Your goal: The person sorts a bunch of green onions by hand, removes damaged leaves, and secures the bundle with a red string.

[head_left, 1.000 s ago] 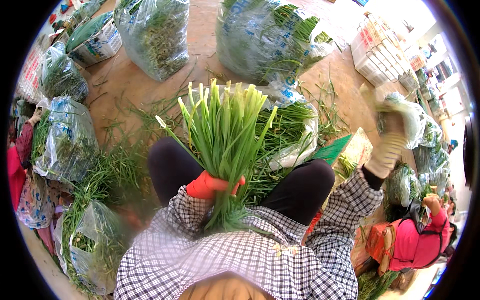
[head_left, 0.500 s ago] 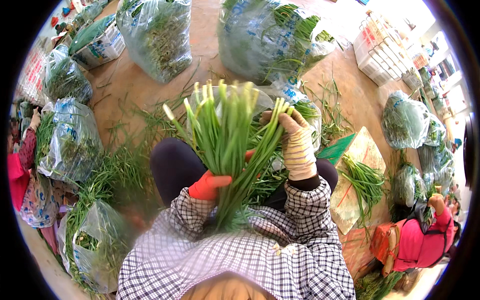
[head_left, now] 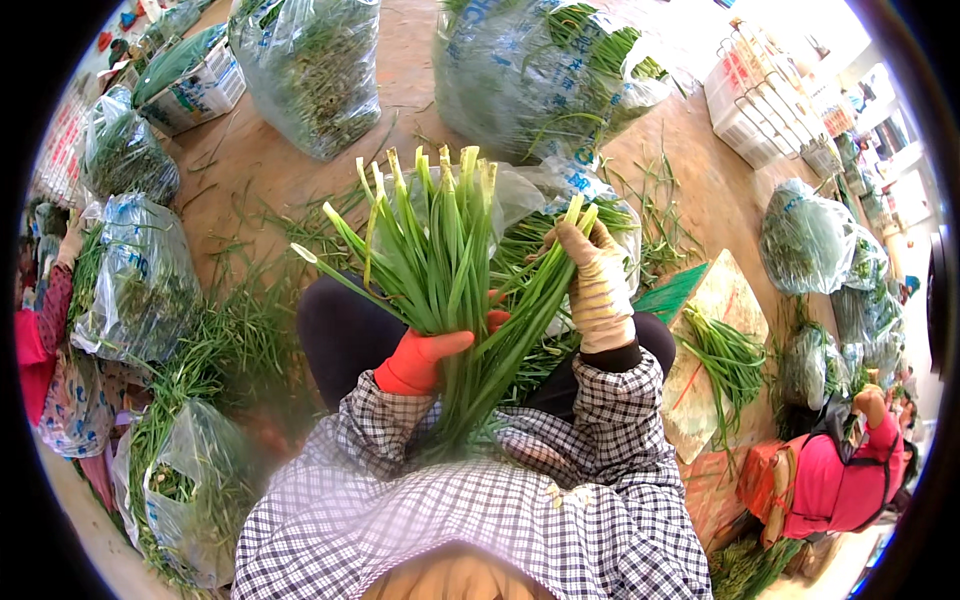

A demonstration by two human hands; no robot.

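My left hand (head_left: 422,362), in a red glove, is closed around a bunch of long, flat green stalks (head_left: 440,250), like garlic chives or young leeks. Their pale cut ends fan upward, and the leafy tips hang toward my checked shirt. A few more stalks (head_left: 540,290) lean right from the bunch. My right hand (head_left: 598,285), in a striped cream glove, pinches these near their pale ends. More greens (head_left: 530,365) lie between my knees, partly hidden behind the bunch. On a board (head_left: 735,290) to my right rests a small bundle of greens (head_left: 725,360).
Plastic bags of greens stand ahead (head_left: 310,85), front right (head_left: 530,85) and left (head_left: 145,275). Loose greens (head_left: 240,345) litter the floor. A white crate (head_left: 755,95) is at the far right. One person in pink (head_left: 835,480) sits at right; another person's sleeve (head_left: 55,300) shows at left.
The bunch in my left hand has spread wider, its stalks leaning left. My right hand has shifted slightly down and its stalks stand apart from the main bunch.
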